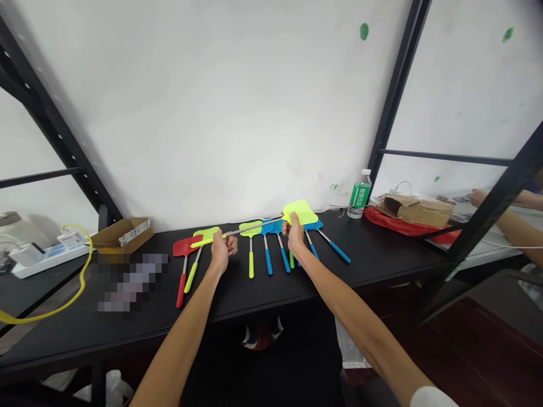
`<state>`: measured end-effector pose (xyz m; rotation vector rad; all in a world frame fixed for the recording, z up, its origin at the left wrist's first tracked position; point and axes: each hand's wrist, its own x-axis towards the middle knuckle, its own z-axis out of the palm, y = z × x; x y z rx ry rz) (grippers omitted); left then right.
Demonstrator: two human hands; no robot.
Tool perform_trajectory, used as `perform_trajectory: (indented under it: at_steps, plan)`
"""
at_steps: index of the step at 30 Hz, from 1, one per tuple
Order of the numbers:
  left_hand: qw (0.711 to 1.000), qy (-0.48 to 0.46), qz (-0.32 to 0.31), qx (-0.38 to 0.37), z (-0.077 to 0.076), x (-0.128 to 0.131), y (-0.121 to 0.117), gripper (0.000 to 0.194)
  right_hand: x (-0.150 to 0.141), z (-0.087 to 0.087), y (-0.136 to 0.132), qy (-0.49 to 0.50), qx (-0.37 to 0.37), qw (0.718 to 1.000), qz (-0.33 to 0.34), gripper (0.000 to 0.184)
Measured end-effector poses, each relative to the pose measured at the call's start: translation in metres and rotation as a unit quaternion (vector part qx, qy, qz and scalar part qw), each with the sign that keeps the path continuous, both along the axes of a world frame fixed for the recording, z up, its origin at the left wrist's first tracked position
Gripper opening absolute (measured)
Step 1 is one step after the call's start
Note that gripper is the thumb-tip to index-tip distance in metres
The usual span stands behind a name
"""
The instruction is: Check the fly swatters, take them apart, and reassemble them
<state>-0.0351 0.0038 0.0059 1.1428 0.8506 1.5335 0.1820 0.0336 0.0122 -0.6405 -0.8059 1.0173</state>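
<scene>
A yellow-green fly swatter [303,211] is held aloft over the black table, its metal rod stretched out between my hands. My left hand [222,250] is closed round its handle end. Just below the mesh head, my right hand [294,230] grips the neck. Beneath lie more fly swatters in a row. A red swatter [182,282] and a yellow-green swatter [192,276] rest at left, near my left hand. Another yellow-green swatter [251,263] lies in the middle. Several blue swatters [268,262] lie around a green handle [292,260], partly hidden by my right hand.
A water bottle [360,195] stands against the wall on the right, near a cardboard package [418,210] on red plastic. On the left are an open cardboard box [138,233], a power strip [51,257] and a yellow cable [85,265]. Another person's arms [504,217] show far right.
</scene>
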Motion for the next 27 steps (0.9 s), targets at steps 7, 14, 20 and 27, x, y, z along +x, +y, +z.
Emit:
perform_trajectory:
  at_steps: [7, 14, 20, 27]
  plan:
    - [0.996, -0.030, 0.081, 0.002, 0.005, -0.012, 0.001, 0.045, 0.007, 0.000, 0.009, 0.039, -0.007, 0.999, -0.002, 0.054]
    - [0.977, -0.088, 0.192, -0.006, 0.005, -0.027, 0.001, 0.037, 0.013, 0.003, 0.008, 0.059, -0.001, 0.997, -0.051, 0.056]
    - [0.982, 0.065, 0.179, -0.012, -0.006, -0.035, 0.008, 0.033, 0.021, 0.006, 0.008, 0.088, -0.030, 0.993, -0.077, 0.055]
    - [0.983, 0.151, 0.104, -0.020, -0.018, -0.035, 0.012, 0.044, 0.026, 0.002, 0.011, 0.043, -0.013, 0.991, -0.129, 0.053]
